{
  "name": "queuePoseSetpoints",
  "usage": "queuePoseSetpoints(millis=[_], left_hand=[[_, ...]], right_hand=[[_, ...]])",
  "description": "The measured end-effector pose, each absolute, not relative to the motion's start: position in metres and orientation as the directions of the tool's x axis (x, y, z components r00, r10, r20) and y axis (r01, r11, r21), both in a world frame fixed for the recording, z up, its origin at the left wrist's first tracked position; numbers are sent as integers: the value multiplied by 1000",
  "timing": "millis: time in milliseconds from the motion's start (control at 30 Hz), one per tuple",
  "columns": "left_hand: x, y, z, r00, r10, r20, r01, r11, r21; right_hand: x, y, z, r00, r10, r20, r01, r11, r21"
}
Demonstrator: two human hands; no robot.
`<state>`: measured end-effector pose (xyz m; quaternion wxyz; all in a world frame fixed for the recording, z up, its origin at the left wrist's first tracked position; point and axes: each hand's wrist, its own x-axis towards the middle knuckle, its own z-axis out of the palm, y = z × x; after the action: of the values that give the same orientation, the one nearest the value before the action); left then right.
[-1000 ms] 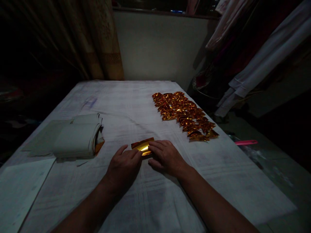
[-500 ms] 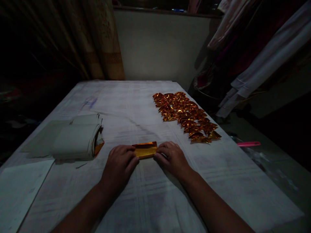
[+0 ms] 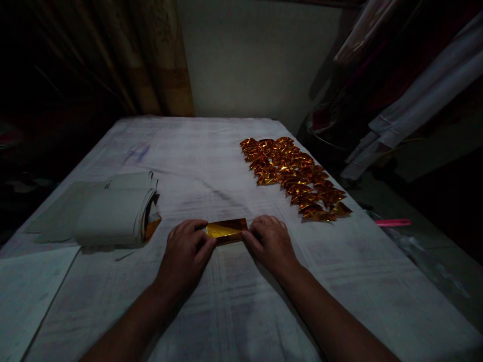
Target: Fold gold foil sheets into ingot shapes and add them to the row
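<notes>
A folded strip of shiny gold foil paper lies on the cloth-covered table between my two hands. My left hand pinches its left end, thumb at the near edge and fingers at the far side. At the opposite end my right hand grips the strip with thumb and curled fingers. Beyond my right hand, rows of folded gold foil pieces with pointed ends spread over the table. A stack of pale paper sheets, bent over in a curve, rests to the left; gold shows at its right end.
A flat white sheet covers the table's near left corner. Clothes hang on the right, past the table edge. Below them lies a pink-handled object. A curtain and a wall stand behind the table.
The view has tipped slightly downward. Both hands stay at the ends of the gold strip, whose upper face now shows a slanted dark and bright pattern.
</notes>
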<state>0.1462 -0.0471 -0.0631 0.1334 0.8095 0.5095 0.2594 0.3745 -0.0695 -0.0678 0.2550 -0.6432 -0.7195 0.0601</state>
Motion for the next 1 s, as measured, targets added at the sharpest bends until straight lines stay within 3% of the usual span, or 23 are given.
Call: queuePoseSetpoints(millis=[1000], left_hand=[[149,-48,-62,337,904,264,780,-425,459]], right_hand=[[372,-70,-71,-17,952,304,893,151,-423]])
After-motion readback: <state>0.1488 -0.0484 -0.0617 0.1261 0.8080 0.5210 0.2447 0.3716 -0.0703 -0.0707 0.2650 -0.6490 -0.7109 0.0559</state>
